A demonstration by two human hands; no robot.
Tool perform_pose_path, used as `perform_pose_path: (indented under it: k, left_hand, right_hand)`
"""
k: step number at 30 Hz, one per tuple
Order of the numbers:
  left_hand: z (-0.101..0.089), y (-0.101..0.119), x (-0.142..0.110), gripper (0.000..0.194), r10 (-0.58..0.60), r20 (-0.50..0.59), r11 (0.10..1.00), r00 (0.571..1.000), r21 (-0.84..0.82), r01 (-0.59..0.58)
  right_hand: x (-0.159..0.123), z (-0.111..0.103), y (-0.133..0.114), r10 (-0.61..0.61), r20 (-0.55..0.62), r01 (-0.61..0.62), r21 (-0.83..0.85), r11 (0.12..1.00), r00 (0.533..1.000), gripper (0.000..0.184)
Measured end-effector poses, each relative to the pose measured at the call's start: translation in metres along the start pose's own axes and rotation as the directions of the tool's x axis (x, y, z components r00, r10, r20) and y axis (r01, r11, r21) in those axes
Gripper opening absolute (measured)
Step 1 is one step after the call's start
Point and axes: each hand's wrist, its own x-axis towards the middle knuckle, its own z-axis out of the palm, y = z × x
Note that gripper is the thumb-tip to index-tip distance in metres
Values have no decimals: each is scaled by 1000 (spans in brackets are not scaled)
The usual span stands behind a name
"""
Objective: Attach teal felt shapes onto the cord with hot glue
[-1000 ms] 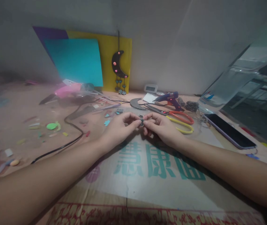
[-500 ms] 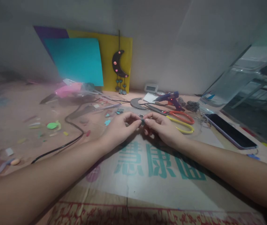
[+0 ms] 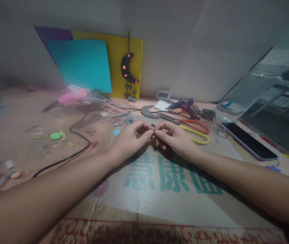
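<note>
My left hand (image 3: 136,135) and my right hand (image 3: 171,135) meet at the fingertips over a white sheet with green lettering (image 3: 164,203). Both are closed in a pinch. Whatever they pinch between them is tiny, dark and mostly covered by the fingers, so I cannot name it. Just behind the hands lie scissors with one orange and one yellow handle (image 3: 196,127). A grey crescent (image 3: 148,111) lies beyond the fingertips. Left of my left hand is a small light-blue flower-shaped piece (image 3: 116,132).
A blue glue gun (image 3: 185,106) lies behind the scissors, a phone (image 3: 249,140) at right. A black cable (image 3: 65,159) crosses the left side among coloured scraps. A decorated dark moon (image 3: 126,69) hangs before a yellow board (image 3: 114,61). A clear bottle (image 3: 246,91) leans at right.
The fingertips have shifted slightly and now cover more of the small dark-green piece that showed between them. The rest of the table looks the same.
</note>
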Motion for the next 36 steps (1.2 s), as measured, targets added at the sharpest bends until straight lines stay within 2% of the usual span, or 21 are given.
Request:
perform_pose_path:
  k: [9,17,23,27,31,36]
  left_hand:
    - [-1,1,0,16,-1,3,1000,1000,7,1]
    - [1,-3,1,25,-50,54,985,997,-163,58]
    - [1,2,1,17,-60,23,997,998,-43,61]
    - [0,3,2,17,-76,29,992,997,-104,79]
    - [0,1,3,17,-104,2,990,995,-94,103]
    - [-1,-1,3,18,-95,-3,993,995,-66,95]
  right_hand:
    - [-1,1,-2,4,-18,-3,46,999,1000,33]
    - [-1,1,-4,8,-41,-6,39,999,999,31]
    - [-3,1,-3,0,-37,2,56,998,999,29]
    - [-1,0,1,-17,-53,20,65,998,998,32]
    - [1,-3,2,-54,-119,54,-8,999,991,33]
    - [0,-4,2,-71,-112,52,-164,985,991,28]
